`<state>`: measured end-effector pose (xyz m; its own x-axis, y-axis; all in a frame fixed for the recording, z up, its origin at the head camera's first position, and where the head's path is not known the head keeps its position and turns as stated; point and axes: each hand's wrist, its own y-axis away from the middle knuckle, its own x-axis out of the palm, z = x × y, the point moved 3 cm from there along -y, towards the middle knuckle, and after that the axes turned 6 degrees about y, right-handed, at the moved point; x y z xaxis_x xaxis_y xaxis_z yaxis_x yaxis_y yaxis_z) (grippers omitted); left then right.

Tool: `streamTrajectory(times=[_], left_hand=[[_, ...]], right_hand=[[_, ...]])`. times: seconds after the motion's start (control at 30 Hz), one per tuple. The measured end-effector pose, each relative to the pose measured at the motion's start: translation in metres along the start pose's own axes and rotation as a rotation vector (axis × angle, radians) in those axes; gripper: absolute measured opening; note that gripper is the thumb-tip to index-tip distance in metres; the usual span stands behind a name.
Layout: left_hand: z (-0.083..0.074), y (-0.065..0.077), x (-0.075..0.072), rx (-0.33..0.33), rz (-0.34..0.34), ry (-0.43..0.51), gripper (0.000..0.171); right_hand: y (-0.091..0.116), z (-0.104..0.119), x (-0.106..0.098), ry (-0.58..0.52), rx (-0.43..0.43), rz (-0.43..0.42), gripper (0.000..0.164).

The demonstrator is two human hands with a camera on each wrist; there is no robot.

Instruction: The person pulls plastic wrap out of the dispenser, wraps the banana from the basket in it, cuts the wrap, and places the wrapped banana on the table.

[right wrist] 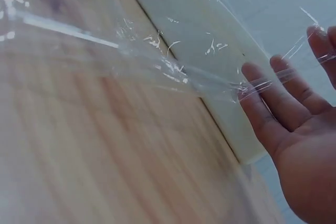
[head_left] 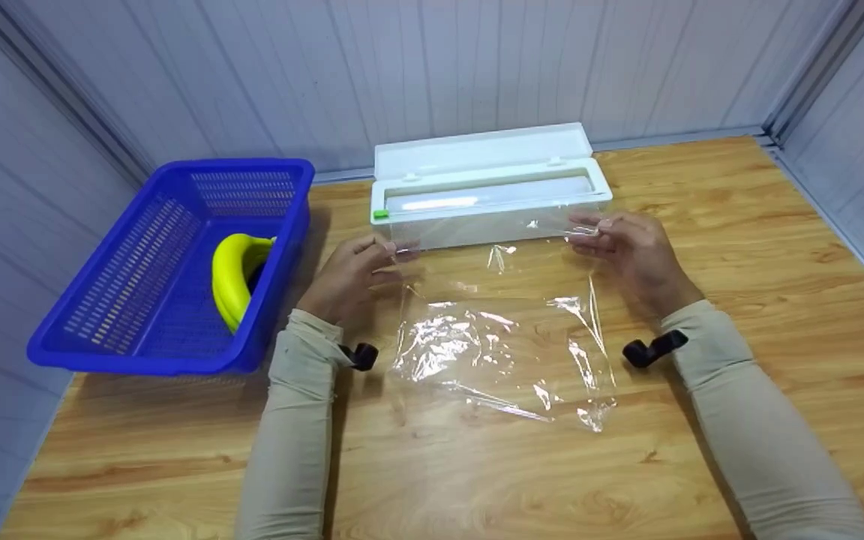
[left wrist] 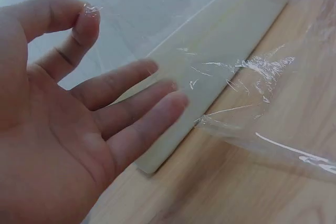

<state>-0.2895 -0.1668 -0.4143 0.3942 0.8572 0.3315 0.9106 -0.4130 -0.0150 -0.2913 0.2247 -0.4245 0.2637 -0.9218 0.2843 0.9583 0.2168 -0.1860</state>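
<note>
A sheet of clear cling film [head_left: 469, 337] stretches from a white dispenser box [head_left: 492, 225] toward the person, its near part lying crinkled over the wooden table. The left hand [head_left: 353, 274] pinches the film's left edge between thumb and index finger; its other fingers extend, as the left wrist view shows. At the opposite edge the right hand [head_left: 638, 251] pinches the film by thumb and forefinger, the remaining fingers spread against it. Inside the box, whose lid [head_left: 481, 142] is tipped back, lies the film roll [head_left: 488, 195]. A green cutter slider [head_left: 380, 214] sits at the box's left end.
On the left stands a blue plastic basket [head_left: 136, 365] with yellow bananas [head_left: 231, 281] inside; a dark item behind them is mostly hidden. Pale panel walls [head_left: 462, 75] border the wooden table [head_left: 777, 360] at the back and sides.
</note>
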Motion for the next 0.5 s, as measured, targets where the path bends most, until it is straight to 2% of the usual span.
streamTrajectory(times=[0.17,0.37,0.5], left_hand=[[0.004,0.01,0.0,-0.105,0.011,-0.045,0.023],[0.006,0.018,-0.001,-0.198,-0.01,-0.064,0.043],[0.009,0.02,-0.004,-0.234,0.013,-0.115,0.046]], right_hand=[[0.008,-0.003,0.001,0.09,0.061,0.011,0.017],[0.015,-0.005,-0.001,0.161,0.112,0.072,0.035],[0.021,-0.006,-0.004,0.26,0.143,0.099,0.043]])
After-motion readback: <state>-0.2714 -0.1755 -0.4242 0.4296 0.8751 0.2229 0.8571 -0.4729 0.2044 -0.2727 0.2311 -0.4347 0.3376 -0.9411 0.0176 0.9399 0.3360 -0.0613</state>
